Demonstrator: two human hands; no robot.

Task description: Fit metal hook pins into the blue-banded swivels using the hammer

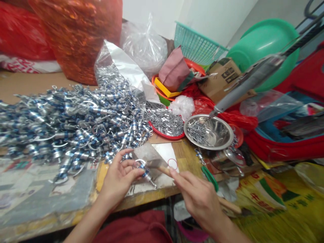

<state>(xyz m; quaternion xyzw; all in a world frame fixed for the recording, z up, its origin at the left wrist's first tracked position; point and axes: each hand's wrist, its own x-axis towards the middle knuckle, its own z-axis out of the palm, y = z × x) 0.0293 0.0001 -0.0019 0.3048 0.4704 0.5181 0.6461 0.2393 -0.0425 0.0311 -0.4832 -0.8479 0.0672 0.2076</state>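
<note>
My left hand (123,179) pinches a small silver metal fitting (145,172) with blue bands, a curved hook and a thin shank that points down to the right. It is held over a flat metal block (146,153) on the bench. In my right hand (198,192) is a hammer with a wooden handle (229,205), its fingers wrapped round the shaft. The dark, blurred hammer head (152,164) is close beside the fitting; whether they touch I cannot tell. A large heap of similar fittings (76,118) lies to the left.
Behind the block, a red-rimmed tray (167,136) holds small metal pieces. A steel bowl (222,135) with pins stands right of it, under a hanging grey power screwdriver (243,84). A green-handled tool (210,178) lies near my right hand. Bags and a green basin (265,50) stand behind.
</note>
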